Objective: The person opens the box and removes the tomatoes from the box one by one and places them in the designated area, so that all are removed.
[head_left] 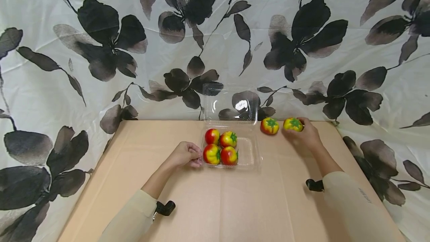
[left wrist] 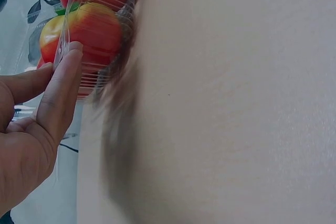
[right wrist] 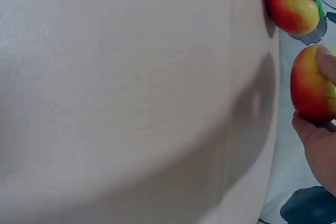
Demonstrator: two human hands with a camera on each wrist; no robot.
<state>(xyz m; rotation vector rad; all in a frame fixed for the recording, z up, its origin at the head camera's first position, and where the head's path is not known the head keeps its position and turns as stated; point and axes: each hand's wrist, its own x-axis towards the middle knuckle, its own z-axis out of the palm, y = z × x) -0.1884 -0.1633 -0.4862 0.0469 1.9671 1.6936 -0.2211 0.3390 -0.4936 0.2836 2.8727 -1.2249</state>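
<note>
A clear plastic clamshell container [head_left: 248, 149] stands on the board with its lid [head_left: 215, 104] raised at the back. Several red-and-yellow fruits with green leafy caps, one of them a front fruit [head_left: 211, 154], fill its left half. At the container's left wall, my left hand [head_left: 184, 155] pinches the rim between thumb and fingers. My right hand [head_left: 308, 134] grips another such fruit [right wrist: 310, 90] from its right side, held above the board. Beside it, a loose fruit [head_left: 269, 126] rests just right of the container. Part of the gripped fruit is cut off in the right wrist view.
A tan board [head_left: 215, 204] lies under everything. Behind it hangs a white cloth [head_left: 242, 55] with dark flower prints, close to the raised lid. Dark wrist-camera mounts stick out at both sleeves.
</note>
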